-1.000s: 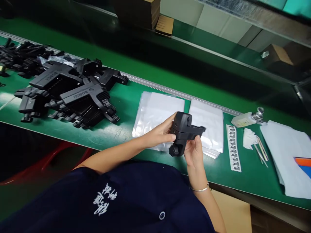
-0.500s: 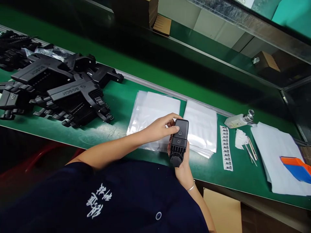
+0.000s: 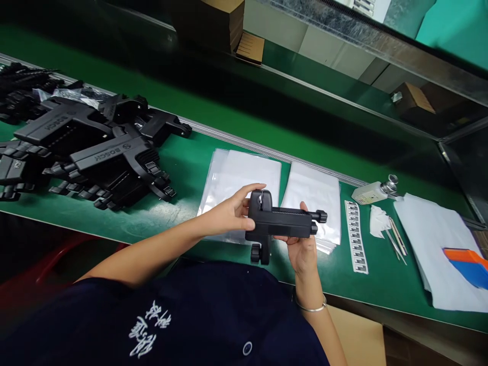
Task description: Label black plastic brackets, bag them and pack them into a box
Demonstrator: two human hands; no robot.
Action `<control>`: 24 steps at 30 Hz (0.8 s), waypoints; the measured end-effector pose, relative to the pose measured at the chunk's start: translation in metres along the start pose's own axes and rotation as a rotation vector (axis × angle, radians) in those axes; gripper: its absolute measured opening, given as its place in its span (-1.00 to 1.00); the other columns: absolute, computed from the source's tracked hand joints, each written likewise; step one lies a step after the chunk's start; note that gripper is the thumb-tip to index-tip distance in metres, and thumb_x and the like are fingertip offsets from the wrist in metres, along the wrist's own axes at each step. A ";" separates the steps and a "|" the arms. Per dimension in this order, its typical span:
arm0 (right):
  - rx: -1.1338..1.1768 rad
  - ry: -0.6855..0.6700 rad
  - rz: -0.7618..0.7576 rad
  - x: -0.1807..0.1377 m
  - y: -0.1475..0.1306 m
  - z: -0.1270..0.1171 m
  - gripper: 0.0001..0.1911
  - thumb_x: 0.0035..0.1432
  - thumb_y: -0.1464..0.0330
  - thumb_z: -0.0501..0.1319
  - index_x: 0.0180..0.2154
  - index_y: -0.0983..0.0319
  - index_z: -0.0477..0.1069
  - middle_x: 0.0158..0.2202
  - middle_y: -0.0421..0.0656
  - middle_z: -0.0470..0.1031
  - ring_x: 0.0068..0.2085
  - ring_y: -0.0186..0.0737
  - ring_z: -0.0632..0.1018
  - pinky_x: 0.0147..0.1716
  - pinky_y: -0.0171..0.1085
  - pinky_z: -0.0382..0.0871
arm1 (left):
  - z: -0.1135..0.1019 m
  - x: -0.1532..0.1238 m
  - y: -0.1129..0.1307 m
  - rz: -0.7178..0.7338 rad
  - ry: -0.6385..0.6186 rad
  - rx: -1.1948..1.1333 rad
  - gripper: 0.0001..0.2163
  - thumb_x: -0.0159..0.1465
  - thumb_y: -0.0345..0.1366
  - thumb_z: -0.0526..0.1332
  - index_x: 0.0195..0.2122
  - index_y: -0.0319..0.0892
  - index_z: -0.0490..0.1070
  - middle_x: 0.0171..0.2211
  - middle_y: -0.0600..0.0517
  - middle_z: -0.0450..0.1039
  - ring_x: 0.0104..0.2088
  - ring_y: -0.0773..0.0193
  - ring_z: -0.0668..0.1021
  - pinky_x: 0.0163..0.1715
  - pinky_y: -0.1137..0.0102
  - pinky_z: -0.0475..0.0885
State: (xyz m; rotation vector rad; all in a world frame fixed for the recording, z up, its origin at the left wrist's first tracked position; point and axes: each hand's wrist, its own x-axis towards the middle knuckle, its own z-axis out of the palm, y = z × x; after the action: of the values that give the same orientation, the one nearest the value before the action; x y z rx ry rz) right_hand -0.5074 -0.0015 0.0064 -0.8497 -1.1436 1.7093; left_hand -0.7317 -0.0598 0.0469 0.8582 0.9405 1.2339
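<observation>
Between my two hands is a black clamp mount [image 3: 284, 223] with knobs, held sideways above the bench. My left hand [image 3: 234, 213] grips its left end, thumb on the near face and fingers behind. My right hand [image 3: 301, 249] holds it from below and behind at the right end; some fingers are hidden by the mount. Beneath and behind it lie two stacks of clear plastic bags, a left stack [image 3: 244, 173] and a right stack [image 3: 314, 188]. More black mounts marked BOSCH [image 3: 102, 152] are piled at the left.
On the right lie a label strip [image 3: 356, 236], a bottle with a metal top [image 3: 371, 193], a crumpled white cloth [image 3: 377, 222], tweezers and thin sticks [image 3: 398, 239]. White sheets [image 3: 430, 244] carry an orange and blue piece [image 3: 467, 264]. A shelf edge [image 3: 362, 38] runs overhead.
The clamp mount has turned from end-on to sideways, showing its long side and knobs. My left hand has shifted left, and my right hand has moved a little right.
</observation>
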 end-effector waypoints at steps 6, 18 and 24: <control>-0.088 0.005 0.072 0.006 -0.004 0.002 -0.49 -0.03 -0.08 0.33 -0.32 0.24 0.43 -0.54 -0.18 0.54 -0.55 -0.25 0.55 -0.51 -0.26 0.52 | -0.003 0.009 -0.027 -0.418 0.134 -0.495 -0.59 0.26 0.00 0.23 -0.07 -0.25 0.47 -0.35 -0.05 0.52 -0.43 0.31 0.55 -0.45 0.49 0.49; -0.867 -0.143 -0.317 -0.011 -0.020 0.032 -0.55 -0.01 0.06 0.36 -0.14 0.15 0.41 -0.39 -0.16 0.58 -0.40 -0.12 0.60 -0.43 -0.23 0.49 | -0.013 0.030 -0.036 -0.459 0.102 -0.544 -0.59 0.31 0.01 0.13 -0.01 -0.17 0.49 -0.47 -0.02 0.54 -0.52 0.24 0.55 -0.48 0.41 0.46; -1.061 -0.265 -0.413 -0.018 -0.026 0.043 -0.49 0.15 0.04 0.23 0.04 0.19 0.35 -0.29 -0.09 0.59 -0.36 -0.07 0.61 -0.43 -0.22 0.46 | -0.003 0.035 -0.040 -0.487 0.158 -0.508 -0.58 0.31 -0.02 0.12 0.07 -0.17 0.44 -0.43 -0.07 0.55 -0.48 0.15 0.58 -0.44 0.32 0.48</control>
State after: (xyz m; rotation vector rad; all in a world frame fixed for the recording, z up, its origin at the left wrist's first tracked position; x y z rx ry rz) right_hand -0.5312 -0.0277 0.0470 -0.8911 -2.2901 0.8076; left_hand -0.7167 -0.0300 0.0052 0.1172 0.8396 1.0482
